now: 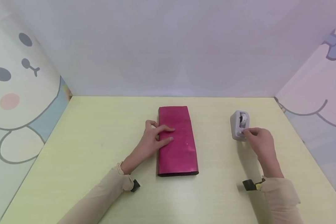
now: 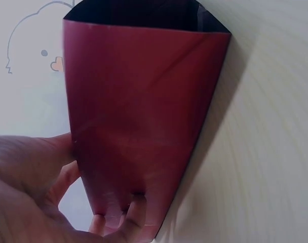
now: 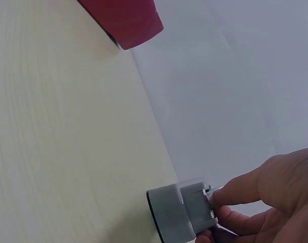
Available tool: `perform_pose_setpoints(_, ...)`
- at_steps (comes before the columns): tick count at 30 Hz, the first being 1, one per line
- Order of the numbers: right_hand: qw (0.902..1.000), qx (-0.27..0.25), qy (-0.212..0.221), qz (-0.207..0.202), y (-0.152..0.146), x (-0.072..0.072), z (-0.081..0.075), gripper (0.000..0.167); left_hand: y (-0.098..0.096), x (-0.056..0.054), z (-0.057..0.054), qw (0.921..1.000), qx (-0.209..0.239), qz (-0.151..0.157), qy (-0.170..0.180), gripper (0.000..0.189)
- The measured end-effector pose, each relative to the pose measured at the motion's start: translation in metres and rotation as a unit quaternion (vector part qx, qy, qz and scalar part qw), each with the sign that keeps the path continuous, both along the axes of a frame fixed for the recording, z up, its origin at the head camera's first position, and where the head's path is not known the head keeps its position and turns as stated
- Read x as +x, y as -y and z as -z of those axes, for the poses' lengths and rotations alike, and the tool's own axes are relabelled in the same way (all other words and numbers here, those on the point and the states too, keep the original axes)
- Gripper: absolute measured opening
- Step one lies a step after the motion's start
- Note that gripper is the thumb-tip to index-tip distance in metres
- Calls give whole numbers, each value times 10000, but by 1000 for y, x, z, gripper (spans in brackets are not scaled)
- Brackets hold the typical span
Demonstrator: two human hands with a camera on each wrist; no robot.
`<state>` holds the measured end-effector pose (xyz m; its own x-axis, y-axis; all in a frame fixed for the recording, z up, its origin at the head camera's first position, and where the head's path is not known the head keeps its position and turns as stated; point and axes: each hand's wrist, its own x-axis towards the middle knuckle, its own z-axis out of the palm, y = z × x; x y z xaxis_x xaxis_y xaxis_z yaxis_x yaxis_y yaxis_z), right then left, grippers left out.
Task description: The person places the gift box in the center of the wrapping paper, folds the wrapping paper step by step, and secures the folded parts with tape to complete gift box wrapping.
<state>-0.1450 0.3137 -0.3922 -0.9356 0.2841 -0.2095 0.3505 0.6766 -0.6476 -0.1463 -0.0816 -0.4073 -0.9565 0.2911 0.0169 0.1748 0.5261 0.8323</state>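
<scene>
A shiny magenta paper sleeve (image 1: 179, 152) lies lengthwise mid-table. Its near end gapes, showing a dark inside in the left wrist view, where its red-looking face (image 2: 139, 101) fills the middle. My left hand (image 1: 149, 140) rests at its left edge, thumb and forefinger extended onto the top surface; the left wrist view shows the left hand (image 2: 37, 187) against it too. To the right stands a grey tape dispenser (image 1: 236, 124) with a small roll inside. At its cutter, my right hand (image 3: 275, 202) pinches the end of the clear tape (image 3: 213, 191) between thumb and forefinger.
The pale wood-grain table (image 1: 100, 124) reaches back to a plain whitish wall (image 1: 168, 56). Side panels with cartoon animals (image 1: 16, 87) flank it left and right. A small dark device (image 1: 249, 185) sits at the right cuff, and another dark piece (image 1: 135, 185) at the left cuff.
</scene>
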Motion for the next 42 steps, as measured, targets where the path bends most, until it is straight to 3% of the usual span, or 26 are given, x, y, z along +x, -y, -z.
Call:
perform_pose_setpoints(8, 9993, -348, 7, -140, -8, 9, -1, 67, 0, 0, -1, 10000, 28, 56, -33, 33)
perform_pose_setpoints(24, 9996, -274, -30, -113, -6, 19, 14, 56, -1, -2, 0, 9999, -3, 83, -131, 34)
perform_pose_setpoints(32, 9973, -41, 128, -715, -18, 19, 21, 41, 0, -2, 1, 9999, -27, 88, -116, 33)
perform_pose_setpoints(38, 9920, -272, 649, -1052, -25, 32, 8, 48, 0, -1, 1, 9997, -81, 13, -210, 33)
perform_pose_setpoints(42, 9899, -536, 576, -1180, -5, 37, -6, 43, -3, 0, 3, 9970, -391, -88, -656, 30)
